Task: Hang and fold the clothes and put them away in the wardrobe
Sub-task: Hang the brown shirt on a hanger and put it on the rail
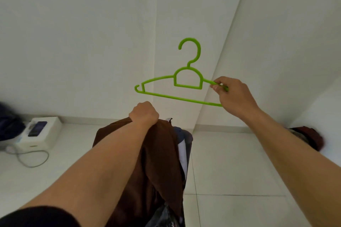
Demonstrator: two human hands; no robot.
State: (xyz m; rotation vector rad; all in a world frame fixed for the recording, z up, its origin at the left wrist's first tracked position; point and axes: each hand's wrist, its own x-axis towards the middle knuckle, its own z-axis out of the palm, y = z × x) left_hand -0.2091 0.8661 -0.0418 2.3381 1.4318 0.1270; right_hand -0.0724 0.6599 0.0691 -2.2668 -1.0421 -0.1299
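Observation:
My right hand (pixel 233 96) pinches the right end of a bright green plastic hanger (pixel 187 81), held upright in the air before a white wall, hook on top. My left hand (pixel 144 112) is clenched on the top edge of a brown garment (pixel 162 153), which hangs down in front of me. Behind the brown cloth show bits of blue and white fabric (pixel 182 145) and a dark patterned piece (pixel 166 215) near the bottom edge. The hanger is up and to the right of the garment and does not touch it.
A white box (pixel 41 132) with a dark phone on top sits on the tiled floor at left, a grey cable (pixel 31 160) looping beside it. Dark clothing lies at the far left edge (pixel 7 125) and a dark red heap (pixel 311 138) at right.

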